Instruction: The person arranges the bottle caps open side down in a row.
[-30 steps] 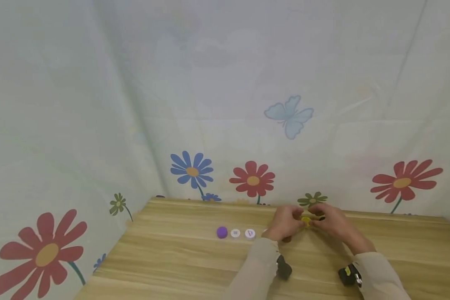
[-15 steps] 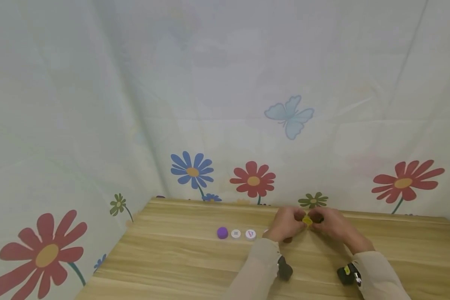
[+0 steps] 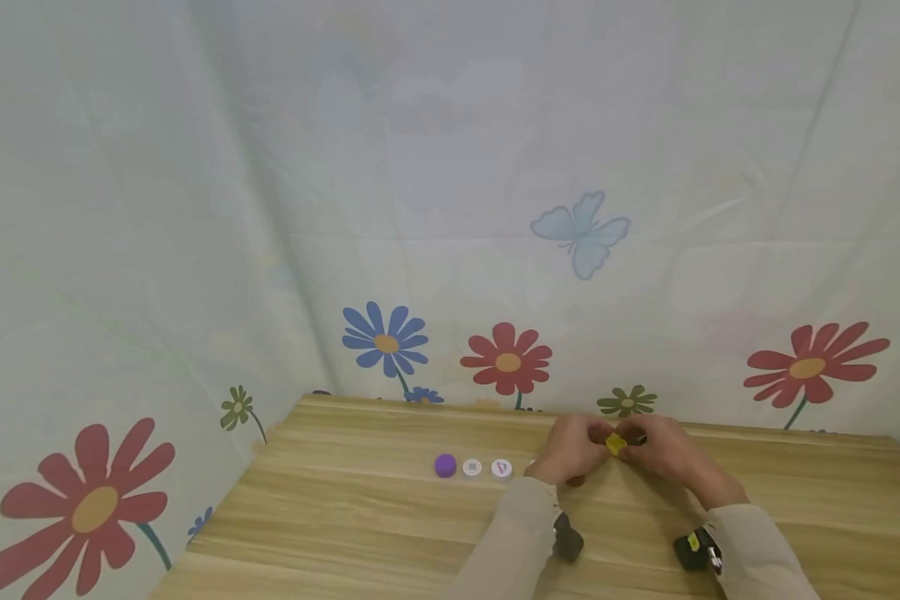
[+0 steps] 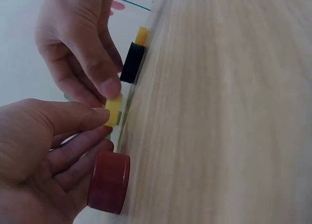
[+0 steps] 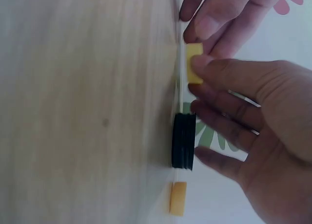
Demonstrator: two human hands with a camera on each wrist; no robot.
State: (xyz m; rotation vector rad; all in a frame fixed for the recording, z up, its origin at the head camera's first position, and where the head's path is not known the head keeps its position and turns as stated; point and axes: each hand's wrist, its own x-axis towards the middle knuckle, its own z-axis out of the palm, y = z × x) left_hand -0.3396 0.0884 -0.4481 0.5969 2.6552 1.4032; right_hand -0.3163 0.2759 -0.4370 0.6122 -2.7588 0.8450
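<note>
Flowered backdrop (image 3: 450,150) behind a wooden tabletop (image 3: 330,517)
Near the tabletop's far edge, the left hand (image 3: 573,446), beside a dark red cap (image 4: 109,182), and right hand (image 3: 663,450), beside a ridged black cap (image 5: 184,141), together pinch a small yellow cap (image 4: 114,107).

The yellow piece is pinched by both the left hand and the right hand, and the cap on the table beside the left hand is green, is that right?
Not quite: the left wrist view shows a dark red cap, not a green one, on the table beside the left hand. That hand and the right hand do both pinch the yellow piece.
</note>
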